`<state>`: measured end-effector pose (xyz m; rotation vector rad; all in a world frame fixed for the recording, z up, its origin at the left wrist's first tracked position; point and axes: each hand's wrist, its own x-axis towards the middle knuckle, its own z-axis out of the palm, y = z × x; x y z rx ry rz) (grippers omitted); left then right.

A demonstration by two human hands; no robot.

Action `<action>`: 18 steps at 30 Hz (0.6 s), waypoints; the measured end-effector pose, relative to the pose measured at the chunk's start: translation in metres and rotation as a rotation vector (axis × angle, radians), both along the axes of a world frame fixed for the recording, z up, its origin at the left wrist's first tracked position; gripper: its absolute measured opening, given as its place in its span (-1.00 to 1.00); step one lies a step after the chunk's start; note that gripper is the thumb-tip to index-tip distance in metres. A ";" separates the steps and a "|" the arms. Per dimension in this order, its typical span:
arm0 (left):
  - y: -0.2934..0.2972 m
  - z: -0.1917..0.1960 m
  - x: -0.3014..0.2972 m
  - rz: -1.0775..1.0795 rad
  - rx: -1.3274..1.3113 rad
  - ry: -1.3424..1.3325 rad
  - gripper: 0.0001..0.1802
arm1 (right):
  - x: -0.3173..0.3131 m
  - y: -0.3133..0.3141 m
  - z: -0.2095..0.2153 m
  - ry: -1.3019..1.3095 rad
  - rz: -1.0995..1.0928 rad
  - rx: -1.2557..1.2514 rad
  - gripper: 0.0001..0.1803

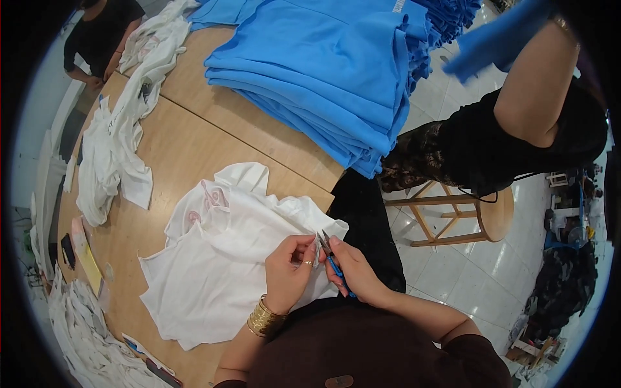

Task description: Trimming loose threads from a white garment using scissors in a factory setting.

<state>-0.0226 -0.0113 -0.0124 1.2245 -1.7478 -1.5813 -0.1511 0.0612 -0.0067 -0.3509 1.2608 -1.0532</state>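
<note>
A crumpled white garment [213, 258] with a faint pink print lies on the wooden table [174, 149] in front of me. My left hand [289, 268], with a gold bangle at the wrist, pinches the garment's near edge between thumb and fingers. My right hand [352, 268] grips small blue-handled thread snips [328, 253], whose metal tips point up and touch the cloth right beside my left fingertips.
A tall stack of folded blue garments [323, 71] fills the table's far side. More white garments [119, 129] trail along the left. A person in black sits on a wooden stool [466, 216] at the right, holding blue cloth [498, 39]. Another person [97, 39] stands far left.
</note>
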 end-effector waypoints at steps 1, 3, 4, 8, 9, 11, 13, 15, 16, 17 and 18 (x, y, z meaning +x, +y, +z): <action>-0.001 0.000 0.000 0.003 0.020 0.011 -0.82 | -0.001 -0.002 0.000 0.020 0.010 -0.016 -0.52; -0.003 -0.001 0.001 -0.004 0.075 0.036 -0.82 | -0.002 -0.003 0.000 0.043 0.019 -0.030 -0.54; -0.003 -0.001 0.001 -0.009 0.129 0.059 -0.82 | -0.003 -0.003 -0.003 0.053 0.015 -0.046 -0.55; -0.002 -0.005 0.004 -0.019 0.192 0.109 -0.81 | -0.007 -0.006 0.005 0.081 0.045 -0.053 -0.55; -0.002 -0.004 0.004 -0.017 0.202 0.110 -0.80 | -0.007 -0.004 0.007 0.081 0.045 -0.052 -0.55; -0.002 -0.004 0.005 -0.014 0.212 0.112 -0.80 | -0.008 0.001 0.011 0.075 0.061 -0.014 -0.53; -0.001 -0.003 0.005 -0.003 0.204 0.142 -0.79 | -0.009 0.005 0.010 0.060 0.089 -0.005 -0.51; -0.002 0.000 0.004 -0.002 0.210 0.132 -0.79 | -0.008 0.008 0.009 0.072 0.100 -0.004 -0.51; -0.002 0.001 0.004 -0.002 0.215 0.121 -0.78 | -0.008 0.007 0.009 0.071 0.100 -0.003 -0.51; -0.002 0.003 0.003 -0.003 0.216 0.123 -0.78 | -0.009 0.007 0.010 0.084 0.102 0.000 -0.52; -0.002 0.004 0.002 -0.004 0.213 0.116 -0.78 | -0.009 0.007 0.010 0.096 0.105 0.003 -0.52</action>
